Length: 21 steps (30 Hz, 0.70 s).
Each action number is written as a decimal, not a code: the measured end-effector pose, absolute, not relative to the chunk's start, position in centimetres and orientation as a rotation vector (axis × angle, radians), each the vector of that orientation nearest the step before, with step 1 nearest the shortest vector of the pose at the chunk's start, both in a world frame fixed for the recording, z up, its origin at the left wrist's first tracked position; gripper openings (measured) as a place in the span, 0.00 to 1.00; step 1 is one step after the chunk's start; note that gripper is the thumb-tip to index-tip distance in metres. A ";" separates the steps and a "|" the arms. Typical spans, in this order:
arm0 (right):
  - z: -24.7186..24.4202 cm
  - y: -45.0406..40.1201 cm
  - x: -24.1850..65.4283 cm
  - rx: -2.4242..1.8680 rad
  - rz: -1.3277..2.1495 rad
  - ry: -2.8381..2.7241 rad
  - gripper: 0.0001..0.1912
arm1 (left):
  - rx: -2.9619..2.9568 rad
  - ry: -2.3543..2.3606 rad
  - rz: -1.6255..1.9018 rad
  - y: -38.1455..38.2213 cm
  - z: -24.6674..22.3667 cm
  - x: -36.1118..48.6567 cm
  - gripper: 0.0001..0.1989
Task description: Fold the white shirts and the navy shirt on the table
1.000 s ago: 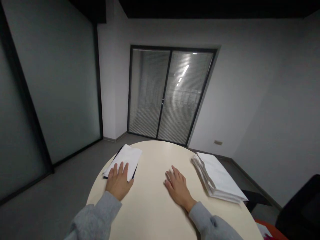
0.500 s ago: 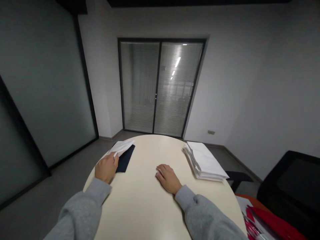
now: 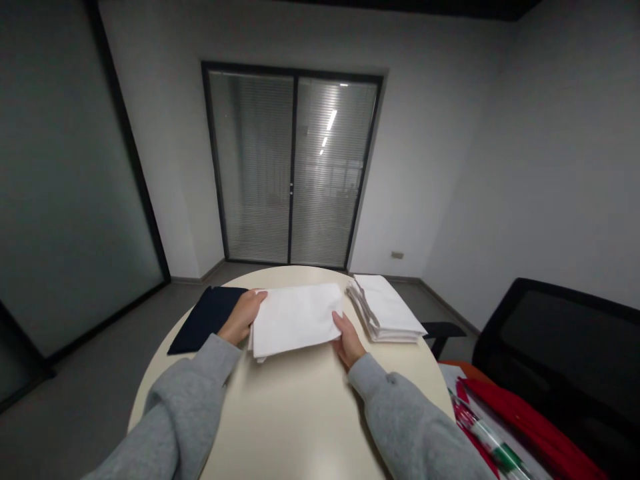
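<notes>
A folded white cloth [image 3: 296, 320], flat and in layers, is held just above the middle of the round table [image 3: 310, 427]. My left hand [image 3: 243, 316] grips its left edge, thumb on top. At the right edge my right hand [image 3: 348, 339] pinches it between thumb and fingers. Left of my left hand lies a flat dark navy piece [image 3: 207, 319], perhaps folded fabric. A stack of folded white cloths [image 3: 387, 310] rests on the table to the right, beyond my right hand.
A black mesh-backed chair [image 3: 555, 353] stands at the right, with red items [image 3: 525, 413] and a shiny plastic-wrapped thing [image 3: 493, 440] on its seat. Glass doors with blinds [image 3: 290, 167] are behind the table.
My left hand has brought the white cloth off the navy piece to the table's middle. My right hand, earlier resting on the table, now grips the cloth's right edge. The view has shifted right.
</notes>
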State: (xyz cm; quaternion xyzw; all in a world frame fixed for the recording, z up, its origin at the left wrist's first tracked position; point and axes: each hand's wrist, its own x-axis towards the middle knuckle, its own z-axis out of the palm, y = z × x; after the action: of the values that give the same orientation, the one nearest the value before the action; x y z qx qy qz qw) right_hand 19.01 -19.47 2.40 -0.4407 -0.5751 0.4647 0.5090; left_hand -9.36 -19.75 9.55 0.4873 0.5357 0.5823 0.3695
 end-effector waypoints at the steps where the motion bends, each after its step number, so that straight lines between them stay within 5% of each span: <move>1: 2.4 -19.7 19.5 -1.170 1.027 -1.442 0.32 | 1.275 1.431 1.497 -19.3 8.4 -8.9 0.16; 7: 2.2 -20.4 20.7 -1.539 0.665 -1.648 0.26 | 2.170 1.558 1.207 -20.8 4.7 -8.2 0.18; 14: 2.2 -20.0 20.6 -1.651 0.468 -1.753 0.24 | 2.473 1.270 0.519 -23.2 4.8 -10.4 0.48; 18: 1.8 -19.9 20.8 -1.620 0.526 -1.693 0.23 | 2.433 1.220 0.666 -23.1 5.3 -11.6 0.45; 21: 1.6 -20.0 21.0 -1.536 0.655 -1.605 0.25 | 2.302 1.250 0.817 -23.0 6.0 -11.8 0.32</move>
State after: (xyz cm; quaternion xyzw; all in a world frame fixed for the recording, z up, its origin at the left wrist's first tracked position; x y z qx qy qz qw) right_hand 21.02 -19.98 1.61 -0.6076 -0.6348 0.2592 0.4009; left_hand -11.75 -23.05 5.99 0.8225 0.4465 0.2918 0.1974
